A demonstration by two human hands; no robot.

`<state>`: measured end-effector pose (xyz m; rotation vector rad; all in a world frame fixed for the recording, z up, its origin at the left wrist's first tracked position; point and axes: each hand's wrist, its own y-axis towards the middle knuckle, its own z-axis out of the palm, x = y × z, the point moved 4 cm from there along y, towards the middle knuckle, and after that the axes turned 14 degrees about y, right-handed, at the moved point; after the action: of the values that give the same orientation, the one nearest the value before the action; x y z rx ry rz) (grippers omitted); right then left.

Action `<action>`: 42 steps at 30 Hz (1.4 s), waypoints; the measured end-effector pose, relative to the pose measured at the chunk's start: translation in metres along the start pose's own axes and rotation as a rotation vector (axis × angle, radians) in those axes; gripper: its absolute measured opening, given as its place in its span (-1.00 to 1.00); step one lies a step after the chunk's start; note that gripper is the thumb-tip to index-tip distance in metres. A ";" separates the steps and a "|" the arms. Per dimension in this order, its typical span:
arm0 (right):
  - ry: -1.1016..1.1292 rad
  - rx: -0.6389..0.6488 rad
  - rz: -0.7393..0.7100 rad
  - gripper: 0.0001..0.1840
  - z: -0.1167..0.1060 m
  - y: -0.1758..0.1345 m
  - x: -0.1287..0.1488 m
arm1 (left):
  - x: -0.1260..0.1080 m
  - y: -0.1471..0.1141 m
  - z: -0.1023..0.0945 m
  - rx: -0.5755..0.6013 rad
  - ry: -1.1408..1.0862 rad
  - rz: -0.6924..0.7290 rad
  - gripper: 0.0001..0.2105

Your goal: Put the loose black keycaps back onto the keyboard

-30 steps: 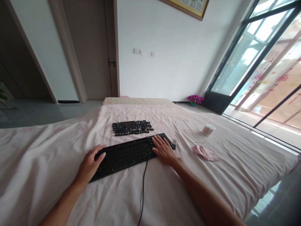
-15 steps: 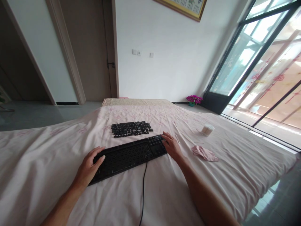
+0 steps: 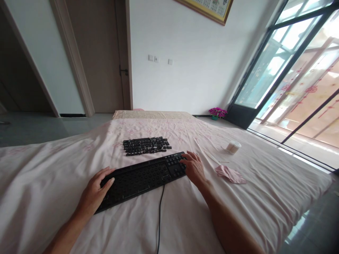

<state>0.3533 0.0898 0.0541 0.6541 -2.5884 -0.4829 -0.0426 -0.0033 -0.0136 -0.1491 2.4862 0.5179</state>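
A black keyboard lies slanted on the bedsheet, its main section stripped of keycaps and its number pad still carrying keys. My left hand grips the keyboard's left end, thumb on top and fingers along the far edge. At the right end, my right hand has its fingers apart, with the index fingertip on or just over the number pad keys; its thumb is hidden. Beyond the keyboard, loose black keycaps sit in rows on the sheet. A dark cable runs from the keyboard toward me.
To the right lie a crumpled pink cloth and a clear tub of cotton swabs, with loose swabs nearby. The pale patterned bedsheet has folds. A beige-covered surface adjoins the far edge.
The keyboard and my left hand have shifted slightly left and toward me. My right hand's index finger has moved a little over the number pad. A loose swab lies in a different spot.
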 end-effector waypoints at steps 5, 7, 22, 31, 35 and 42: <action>0.004 -0.047 0.016 -0.49 0.004 -0.001 -0.002 | -0.001 -0.001 -0.001 0.002 0.017 -0.005 -0.57; 0.021 -0.013 -0.002 -0.48 0.006 0.001 -0.002 | -0.001 0.000 -0.001 0.003 0.024 -0.004 -0.57; 0.152 0.018 -0.001 -0.47 0.009 0.000 -0.009 | -0.002 0.001 -0.003 -0.017 0.073 -0.014 -0.59; 0.146 -0.097 0.029 -0.53 0.005 0.003 -0.008 | -0.002 0.001 -0.004 -0.016 0.083 0.005 -0.61; 0.151 -0.081 0.039 -0.47 0.007 -0.001 -0.012 | -0.001 0.002 -0.003 -0.010 0.094 0.002 -0.61; 0.221 -0.128 0.063 -0.54 0.002 0.001 -0.020 | -0.003 0.002 -0.005 -0.031 0.091 0.016 -0.61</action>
<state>0.3679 0.1010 0.0470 0.5477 -2.3416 -0.5207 -0.0430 -0.0032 -0.0074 -0.1683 2.5702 0.5677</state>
